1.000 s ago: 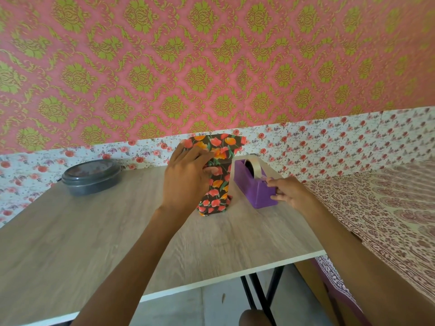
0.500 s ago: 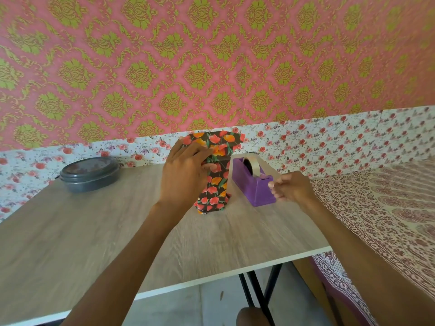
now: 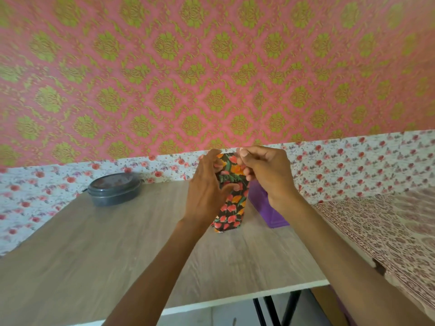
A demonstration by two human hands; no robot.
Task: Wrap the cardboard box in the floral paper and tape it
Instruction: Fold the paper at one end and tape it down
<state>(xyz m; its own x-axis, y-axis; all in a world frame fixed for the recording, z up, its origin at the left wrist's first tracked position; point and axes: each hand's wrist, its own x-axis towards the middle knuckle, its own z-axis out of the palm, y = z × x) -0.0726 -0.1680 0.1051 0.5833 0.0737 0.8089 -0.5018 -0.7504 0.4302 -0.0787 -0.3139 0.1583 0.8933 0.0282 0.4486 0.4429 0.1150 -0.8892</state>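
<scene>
Box in floral paper upright on tabletop, well back from near edge. Left grip wrapped round box's left side, thumb across front, pinning paper. Right grip now up at box top, gone from purple tape dispenser just right of box, where rested a second ago. Fingers curled in tight pinch; cannot tell whether tape strip held, nothing made out. Reads as tape fetched, sealing of top fold next; top end looks unfinished. Grey lidded container well left of box, no obstacle. Open tabletop left of and in front of box; dispenser crowds right side, patterned bed beyond that. Risk: tipping tall box toward dispenser.
</scene>
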